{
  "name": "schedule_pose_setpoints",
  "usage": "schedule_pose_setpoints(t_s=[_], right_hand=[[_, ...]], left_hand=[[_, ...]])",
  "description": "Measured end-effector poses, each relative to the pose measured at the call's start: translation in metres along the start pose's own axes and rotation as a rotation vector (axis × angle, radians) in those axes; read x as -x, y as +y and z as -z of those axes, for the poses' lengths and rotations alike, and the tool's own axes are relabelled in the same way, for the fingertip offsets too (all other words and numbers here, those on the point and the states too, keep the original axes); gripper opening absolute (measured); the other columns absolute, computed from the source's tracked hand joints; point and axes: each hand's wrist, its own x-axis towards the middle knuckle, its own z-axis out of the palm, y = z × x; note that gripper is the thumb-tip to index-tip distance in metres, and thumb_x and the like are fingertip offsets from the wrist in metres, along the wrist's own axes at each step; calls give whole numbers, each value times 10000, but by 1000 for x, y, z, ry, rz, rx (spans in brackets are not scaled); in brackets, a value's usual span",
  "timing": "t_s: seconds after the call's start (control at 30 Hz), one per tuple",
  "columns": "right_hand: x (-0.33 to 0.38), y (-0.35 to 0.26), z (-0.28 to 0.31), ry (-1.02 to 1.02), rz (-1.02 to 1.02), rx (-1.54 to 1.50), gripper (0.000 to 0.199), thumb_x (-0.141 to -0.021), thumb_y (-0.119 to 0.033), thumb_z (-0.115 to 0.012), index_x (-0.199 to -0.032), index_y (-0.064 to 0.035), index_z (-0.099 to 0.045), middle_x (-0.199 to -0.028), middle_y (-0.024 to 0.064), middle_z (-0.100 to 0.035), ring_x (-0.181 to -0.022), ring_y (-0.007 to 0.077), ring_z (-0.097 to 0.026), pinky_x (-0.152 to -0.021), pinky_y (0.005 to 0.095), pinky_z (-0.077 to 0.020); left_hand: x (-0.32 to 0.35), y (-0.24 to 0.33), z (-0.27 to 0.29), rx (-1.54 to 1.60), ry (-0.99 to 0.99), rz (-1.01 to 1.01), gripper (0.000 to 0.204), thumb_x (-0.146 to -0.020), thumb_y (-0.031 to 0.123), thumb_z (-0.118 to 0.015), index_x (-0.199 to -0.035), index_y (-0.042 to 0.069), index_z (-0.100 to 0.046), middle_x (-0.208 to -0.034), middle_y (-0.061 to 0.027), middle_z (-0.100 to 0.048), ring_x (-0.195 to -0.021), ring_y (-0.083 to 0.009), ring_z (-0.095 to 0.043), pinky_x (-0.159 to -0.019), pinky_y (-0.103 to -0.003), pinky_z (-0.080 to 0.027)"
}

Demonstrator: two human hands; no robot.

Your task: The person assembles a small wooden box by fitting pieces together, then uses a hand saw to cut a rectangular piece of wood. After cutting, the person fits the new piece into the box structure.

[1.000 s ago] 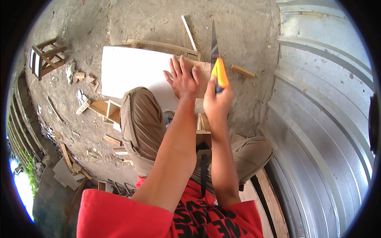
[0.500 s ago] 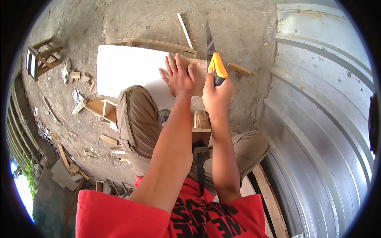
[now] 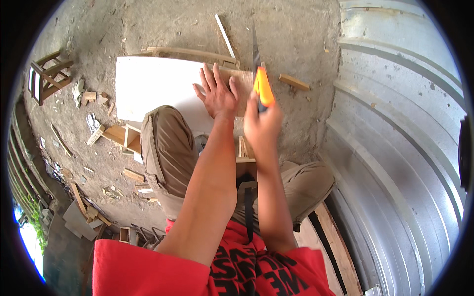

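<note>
The saw (image 3: 257,74) has slid a little: its orange handle sits slightly lower in the right hand (image 3: 261,123) than half a second ago, while the blade still points up toward the top centre of the frame. The right fingers are wrapped closed around that handle. The left hand (image 3: 217,96) has stayed put, fingers spread wide and flat, pressing on the wooden board (image 3: 242,81) just left of the blade. The board lies on the right end of a white panel (image 3: 153,84) in the upper middle. Wood scraps (image 3: 94,96) are scattered over the dirt floor (image 3: 163,29) at left; a corrugated metal wall (image 3: 395,148) fills the right.
</note>
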Motion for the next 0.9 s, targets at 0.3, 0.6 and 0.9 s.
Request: schedule_pose_setpoints(t_s=[0.3, 0.6, 0.9], right_hand=[[146, -109, 107, -195, -452, 35, 116, -916, -48, -635, -978, 43, -600, -694, 112, -599, -644, 144, -598, -589, 301, -473], [-18, -4, -15, -32, -115, 2, 179, -938, -132, -609, -853, 19, -562, -654, 158, -596, -552, 257, -575, -545, 361, -440], [152, -98, 118, -139, -566, -65, 171, -944, -79, -594, -1032, 67, -604, -737, 121, -612, -654, 185, -616, -590, 311, -476]], left_hand=[[10, -10, 0, -20, -5, 14, 630, -987, 458, -381, -1522, 146, -267, -1623, -109, -152, -1509, -264, -117, -1190, -560, -47], [0, 0, -1, 2, 5, -3, 624, -993, 449, -366, -1531, 148, -269, -1634, -105, -143, -1513, -253, -110, -1186, -561, -20], [4, -8, 4, -34, -6, 20, 618, -987, 421, -389, -1521, 135, -264, -1619, -133, -153, -1509, -279, -114, -1187, -565, -52]])
